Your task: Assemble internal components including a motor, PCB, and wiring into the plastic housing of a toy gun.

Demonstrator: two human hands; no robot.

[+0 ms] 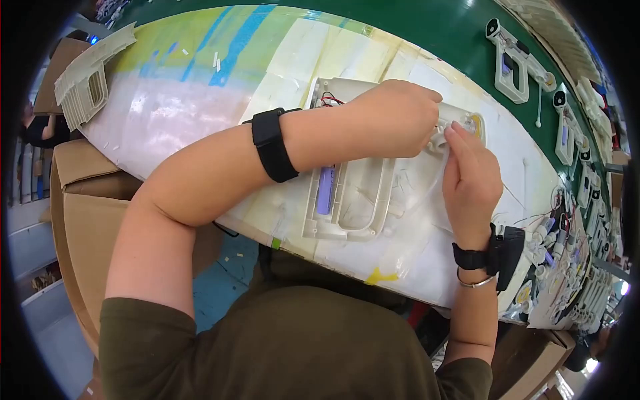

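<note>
A cream plastic housing half (312, 223) with a looped handle lies on the table in front of me. Inside it sit a purple cylindrical battery (325, 190) and thin red and black wires (331, 99). My left hand (403, 119) is closed over the housing's right part, its fingers turned down; what they grip is hidden. Beside it, my right hand (472, 172) has its fingertips pinched at a small white part (439, 141). A translucent strip (432, 187) runs down from there. Near the fingertips, a round yellowish clear piece (475, 125) shows at the housing's end.
A stack of cream housing shells (87, 83) stands at the table's far left. Small parts and wires (550, 243) crowd the right side. Assembled units (513, 63) rest on the green surface (460, 30) beyond. Cardboard boxes (90, 233) flank the table.
</note>
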